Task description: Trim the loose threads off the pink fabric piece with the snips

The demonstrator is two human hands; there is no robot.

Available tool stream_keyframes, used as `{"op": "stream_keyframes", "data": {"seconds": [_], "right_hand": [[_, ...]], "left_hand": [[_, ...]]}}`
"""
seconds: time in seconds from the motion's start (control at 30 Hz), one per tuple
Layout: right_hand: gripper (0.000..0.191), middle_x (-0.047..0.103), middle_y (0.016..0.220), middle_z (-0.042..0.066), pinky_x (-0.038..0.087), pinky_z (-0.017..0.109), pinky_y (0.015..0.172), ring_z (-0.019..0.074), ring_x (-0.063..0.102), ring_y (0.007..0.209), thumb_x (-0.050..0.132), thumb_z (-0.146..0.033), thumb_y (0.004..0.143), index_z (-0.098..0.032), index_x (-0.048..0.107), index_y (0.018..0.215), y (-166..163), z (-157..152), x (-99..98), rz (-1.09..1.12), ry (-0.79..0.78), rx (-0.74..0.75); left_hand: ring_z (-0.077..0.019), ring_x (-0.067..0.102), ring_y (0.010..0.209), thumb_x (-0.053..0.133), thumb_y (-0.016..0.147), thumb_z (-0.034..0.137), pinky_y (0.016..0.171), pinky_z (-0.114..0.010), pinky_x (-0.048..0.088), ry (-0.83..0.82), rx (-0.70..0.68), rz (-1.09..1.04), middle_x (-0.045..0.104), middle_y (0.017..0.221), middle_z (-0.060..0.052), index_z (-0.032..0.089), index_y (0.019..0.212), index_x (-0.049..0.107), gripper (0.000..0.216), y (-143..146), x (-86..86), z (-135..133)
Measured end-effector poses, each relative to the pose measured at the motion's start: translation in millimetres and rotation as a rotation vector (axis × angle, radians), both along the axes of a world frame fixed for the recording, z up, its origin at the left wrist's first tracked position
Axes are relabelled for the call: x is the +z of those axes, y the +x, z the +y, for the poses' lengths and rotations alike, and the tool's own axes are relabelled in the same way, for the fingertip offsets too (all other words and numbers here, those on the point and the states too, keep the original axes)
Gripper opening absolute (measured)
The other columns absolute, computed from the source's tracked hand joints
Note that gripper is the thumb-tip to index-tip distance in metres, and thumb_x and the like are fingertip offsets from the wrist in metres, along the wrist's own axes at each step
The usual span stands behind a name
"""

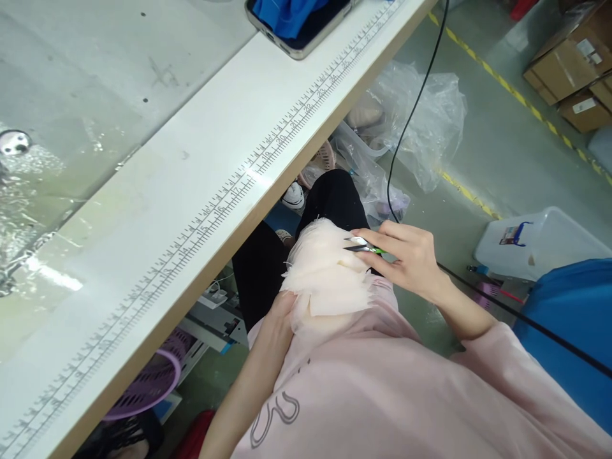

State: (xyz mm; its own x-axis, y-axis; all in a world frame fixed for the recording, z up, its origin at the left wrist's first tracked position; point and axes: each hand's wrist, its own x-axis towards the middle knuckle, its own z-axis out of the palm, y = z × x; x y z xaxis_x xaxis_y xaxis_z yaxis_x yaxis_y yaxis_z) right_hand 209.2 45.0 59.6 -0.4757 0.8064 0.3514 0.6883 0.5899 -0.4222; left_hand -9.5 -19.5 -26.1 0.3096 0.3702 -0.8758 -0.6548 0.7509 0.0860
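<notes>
Cream-coloured sheer fabric pieces (325,274), stacked with frayed edges, rest on the person's lap, over the black trousers (329,197) and against the hem of the pale pink shirt (382,389). Nearest the body, the left hand (280,319) lies flat on the near-left edge of the stack, fingers pressed down on the cloth and partly hidden under it. The right hand (406,258) sits at the far-right edge and is closed around small thread snips with a green handle (363,247). The snips' long axis runs right to left, blades pointing toward the fabric and touching its upper edge. The stack thus lies between the two hands, left of the blades. Beyond the lap, the white table edge with a printed ruler scale (229,191) runs diagonally. A phone with a blue object on it (299,22) lies at the far end.
</notes>
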Motion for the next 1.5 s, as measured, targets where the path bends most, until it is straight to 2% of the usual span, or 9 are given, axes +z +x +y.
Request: {"op": "stream_keyframes", "data": {"seconds": [0.2,0.37,0.63,0.8,0.93,1.07,1.27,1.5], "right_hand": [[0.028,0.064,0.075,0.000,0.040,0.022,0.057,0.0085,0.055,0.063,0.058,-0.037,0.093,-0.020,0.071,0.112,2.5,0.4,-0.8,0.038,-0.129,-0.047],[0.027,0.062,0.073,0.001,0.040,0.023,0.056,0.0090,0.051,0.059,0.062,-0.032,0.091,-0.015,0.071,0.110,9.7,-2.8,3.8,0.149,-0.128,-0.034],[0.026,0.057,0.067,-0.001,0.036,0.024,0.055,0.0083,0.047,0.056,0.061,-0.036,0.092,-0.017,0.071,0.106,10.2,-8.6,3.7,0.065,0.086,0.111],[0.024,0.059,0.066,-0.002,0.030,0.027,0.053,0.0088,0.049,0.058,0.064,-0.033,0.090,-0.017,0.070,0.108,9.6,-9.5,4.4,-0.011,0.243,0.123],[0.028,0.061,0.062,-0.004,0.024,0.030,0.053,0.0091,0.042,0.054,0.073,-0.029,0.084,-0.016,0.069,0.108,11.1,-9.1,3.8,-0.068,0.435,0.137],[0.016,0.059,0.057,-0.006,0.023,0.030,0.053,0.0093,0.035,0.053,0.074,-0.024,0.082,-0.021,0.072,0.098,9.5,-7.2,3.0,-0.113,0.592,0.125],[0.018,0.057,0.057,-0.007,0.023,0.031,0.052,0.0088,0.034,0.053,0.074,-0.022,0.081,-0.019,0.071,0.099,5.5,-3.8,3.9,-0.137,0.621,0.137],[0.015,0.057,0.059,-0.007,0.022,0.032,0.053,0.0084,0.036,0.052,0.070,-0.026,0.086,-0.022,0.069,0.101,5.2,-3.2,2.0,-0.133,0.592,0.145]], "left_hand": [[-0.0313,0.069,0.103,0.060,0.069,0.017,0.091,-0.037,0.057,0.086,0.016,-0.038,0.078,0.082,-0.004,0.023,0.101,0.071,0.034,2.6,-2.3,1.8],[-0.0301,0.070,0.100,0.064,0.070,0.015,0.092,-0.037,0.056,0.084,0.033,-0.045,0.077,0.082,-0.002,0.024,0.093,0.071,0.026,4.2,1.6,3.7],[-0.0311,0.070,0.098,0.061,0.070,0.014,0.089,-0.038,0.057,-0.019,0.042,-0.009,0.076,0.080,-0.003,0.023,0.090,0.071,0.024,5.2,10.8,7.3],[-0.0322,0.069,0.101,0.060,0.068,0.013,0.092,-0.041,0.057,-0.034,0.023,-0.011,0.077,0.082,-0.004,0.023,0.091,0.071,0.028,6.0,13.0,8.3],[-0.0334,0.068,0.103,0.061,0.063,0.012,0.093,-0.040,0.056,-0.029,0.024,-0.008,0.077,0.083,-0.003,0.023,0.089,0.070,0.030,6.1,14.8,9.3],[-0.0326,0.068,0.104,0.060,0.063,0.013,0.094,-0.040,0.055,0.001,0.005,0.000,0.077,0.085,-0.003,0.023,0.091,0.069,0.031,6.8,15.8,10.5],[-0.0319,0.068,0.106,0.057,0.059,0.010,0.094,-0.040,0.055,-0.005,0.024,-0.039,0.077,0.085,-0.005,0.022,0.092,0.069,0.037,4.8,9.9,7.8],[-0.0318,0.070,0.102,0.064,0.062,0.012,0.093,-0.040,0.055,0.066,-0.002,-0.105,0.077,0.088,-0.006,0.020,0.097,0.069,0.037,2.6,1.4,3.8]]}}
